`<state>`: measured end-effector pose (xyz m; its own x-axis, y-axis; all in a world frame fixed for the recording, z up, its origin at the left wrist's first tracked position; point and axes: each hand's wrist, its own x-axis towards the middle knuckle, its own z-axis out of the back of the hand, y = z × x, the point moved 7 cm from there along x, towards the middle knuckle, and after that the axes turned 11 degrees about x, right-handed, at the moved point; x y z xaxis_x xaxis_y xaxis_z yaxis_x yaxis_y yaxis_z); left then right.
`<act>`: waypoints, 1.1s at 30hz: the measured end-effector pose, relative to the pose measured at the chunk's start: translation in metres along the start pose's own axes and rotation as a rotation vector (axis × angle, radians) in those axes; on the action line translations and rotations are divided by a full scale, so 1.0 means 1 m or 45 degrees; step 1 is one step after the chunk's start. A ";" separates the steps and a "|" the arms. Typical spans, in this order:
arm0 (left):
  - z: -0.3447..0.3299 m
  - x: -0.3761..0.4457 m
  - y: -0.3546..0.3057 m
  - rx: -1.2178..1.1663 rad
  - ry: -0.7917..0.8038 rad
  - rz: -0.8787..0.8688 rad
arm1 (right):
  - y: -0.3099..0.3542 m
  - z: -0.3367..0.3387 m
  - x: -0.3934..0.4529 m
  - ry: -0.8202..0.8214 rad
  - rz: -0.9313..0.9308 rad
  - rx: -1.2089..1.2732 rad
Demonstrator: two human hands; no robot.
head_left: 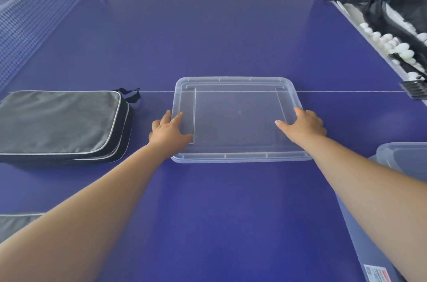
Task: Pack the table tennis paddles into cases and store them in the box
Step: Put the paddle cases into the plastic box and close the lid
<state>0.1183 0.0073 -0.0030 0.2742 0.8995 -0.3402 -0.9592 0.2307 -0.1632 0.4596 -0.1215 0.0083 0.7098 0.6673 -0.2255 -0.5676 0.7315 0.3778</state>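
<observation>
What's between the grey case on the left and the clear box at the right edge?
The clear lid lies flat on the table between the grey case and the box, both hands resting on it.

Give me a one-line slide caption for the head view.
Both hands, left and right, rest on a clear lid lying on the blue table, beside a grey paddle case.
</observation>
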 end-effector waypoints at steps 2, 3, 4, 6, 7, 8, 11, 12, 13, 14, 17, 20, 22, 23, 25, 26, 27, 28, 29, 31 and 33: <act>0.008 -0.016 0.000 0.015 -0.017 -0.028 | 0.006 0.007 -0.018 0.011 0.057 0.016; 0.011 -0.026 0.001 0.042 -0.032 -0.046 | 0.009 0.011 -0.030 0.022 0.085 0.039; 0.015 -0.036 0.003 0.067 -0.048 -0.064 | 0.012 0.013 -0.044 0.035 0.119 0.069; 0.021 -0.059 0.007 0.086 -0.085 -0.104 | 0.016 0.016 -0.081 0.054 0.206 0.124; 0.024 -0.072 0.009 0.085 -0.102 -0.125 | 0.016 0.016 -0.102 0.059 0.253 0.140; 0.027 -0.086 0.011 0.087 -0.122 -0.144 | 0.016 0.016 -0.125 0.067 0.296 0.144; 0.038 -0.132 0.019 0.136 -0.207 -0.203 | 0.012 0.012 -0.189 0.104 0.383 0.096; 0.040 -0.148 0.022 0.160 -0.234 -0.221 | 0.010 0.010 -0.207 0.122 0.405 0.058; 0.041 -0.163 0.025 0.191 -0.259 -0.235 | 0.008 0.009 -0.222 0.135 0.429 0.017; 0.040 -0.178 0.027 0.225 -0.278 -0.246 | 0.006 0.009 -0.236 0.145 0.450 -0.019; 0.030 -0.218 0.038 0.317 -0.265 -0.252 | 0.005 0.009 -0.267 0.178 0.490 -0.087; 0.013 -0.252 0.055 0.406 -0.221 -0.218 | 0.009 0.008 -0.287 0.204 0.517 -0.119; 0.003 -0.272 0.069 0.433 -0.198 -0.167 | 0.013 0.003 -0.296 0.227 0.552 -0.138; 0.000 -0.281 0.076 0.443 -0.199 -0.134 | 0.016 0.000 -0.300 0.243 0.569 -0.144; -0.004 -0.298 0.091 0.461 -0.199 -0.081 | 0.023 -0.009 -0.310 0.292 0.589 -0.147; -0.006 -0.306 0.099 0.464 -0.211 -0.056 | 0.028 -0.014 -0.316 0.313 0.603 -0.147; -0.006 -0.313 0.108 0.465 -0.231 -0.030 | 0.033 -0.020 -0.322 0.327 0.624 -0.149; -0.006 -0.319 0.117 0.463 -0.242 -0.004 | 0.040 -0.026 -0.329 0.339 0.646 -0.150; -0.005 -0.324 0.126 0.459 -0.242 0.016 | 0.048 -0.031 -0.336 0.353 0.667 -0.142; -0.003 -0.331 0.148 0.454 -0.246 0.047 | 0.066 -0.041 -0.353 0.381 0.703 -0.116; 0.002 -0.335 0.176 0.413 -0.251 0.086 | 0.088 -0.053 -0.370 0.413 0.737 -0.082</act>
<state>-0.1421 -0.2533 0.0839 0.2218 0.9634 -0.1505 -0.9551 0.2457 0.1655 0.1248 -0.2969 0.0779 0.1271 0.9558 -0.2653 -0.8503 0.2427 0.4670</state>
